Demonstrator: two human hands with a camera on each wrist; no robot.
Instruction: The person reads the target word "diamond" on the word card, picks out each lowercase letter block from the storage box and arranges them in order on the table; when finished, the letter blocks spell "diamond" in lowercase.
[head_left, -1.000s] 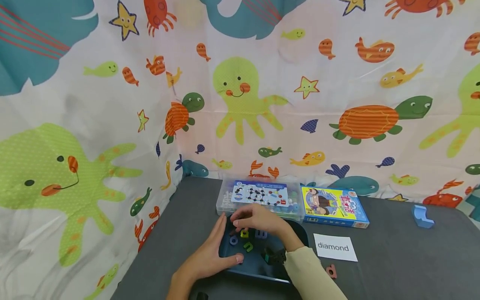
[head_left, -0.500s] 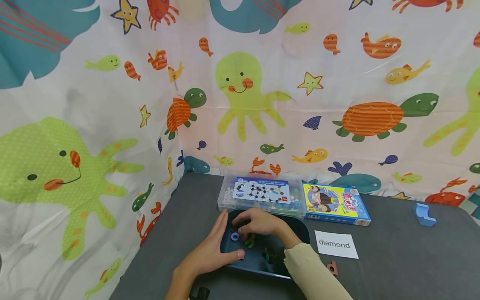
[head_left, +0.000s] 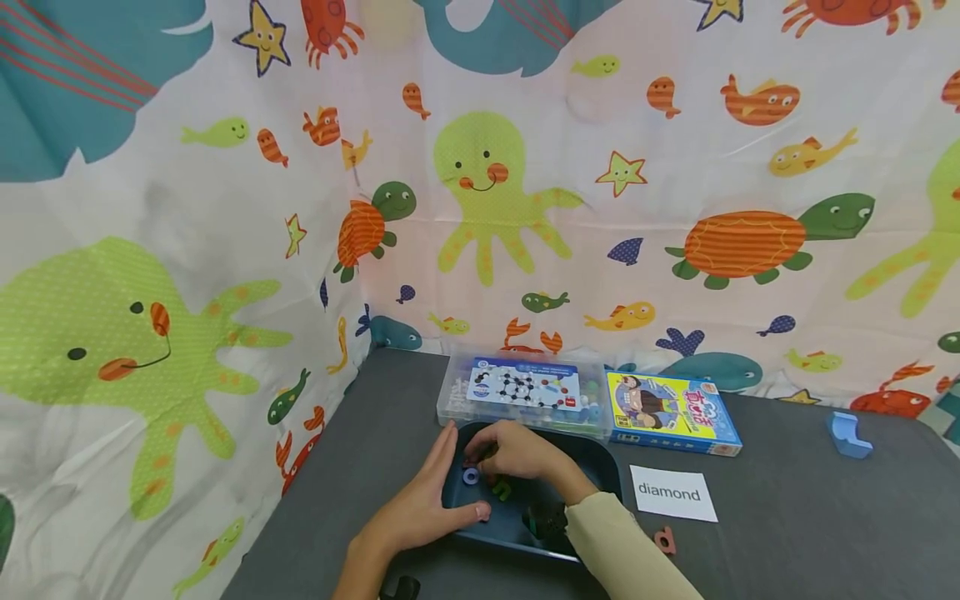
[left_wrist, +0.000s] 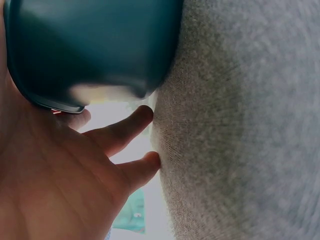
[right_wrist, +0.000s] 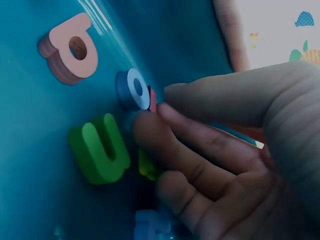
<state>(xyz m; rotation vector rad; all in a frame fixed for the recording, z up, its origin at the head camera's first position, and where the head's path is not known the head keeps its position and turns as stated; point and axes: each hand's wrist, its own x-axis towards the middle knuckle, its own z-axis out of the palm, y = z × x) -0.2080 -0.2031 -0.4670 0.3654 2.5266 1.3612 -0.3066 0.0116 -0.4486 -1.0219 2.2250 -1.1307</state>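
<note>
My left hand (head_left: 420, 508) rests against the left side of the dark blue tray (head_left: 517, 546), fingers straight and thumb over its front rim. Inside the tray, my right hand (head_left: 513, 452) pinches a small red letter piece (right_wrist: 153, 99) between thumb and fingertips; most of it is hidden. Right at those fingertips is a blue ring-shaped letter (right_wrist: 136, 89). A green u-shaped letter (right_wrist: 102, 152) lies close by, with a yellow-green piece (right_wrist: 146, 165) partly under the fingers. A pink letter (right_wrist: 75, 50) and a light blue piece (right_wrist: 149, 225) also lie in the tray.
Behind the tray stand a clear plastic case (head_left: 525, 392) and a blue-yellow box (head_left: 671, 412). To its right lie a card reading "diamond" (head_left: 673, 493) and a reddish letter d (head_left: 664, 540). A light blue holder (head_left: 849, 435) sits far right, before a printed curtain (head_left: 540, 183).
My right hand has lowered into the letters and its fingers have closed together, covering the yellow and purple pieces seen earlier. The left hand keeps its place on the tray.
</note>
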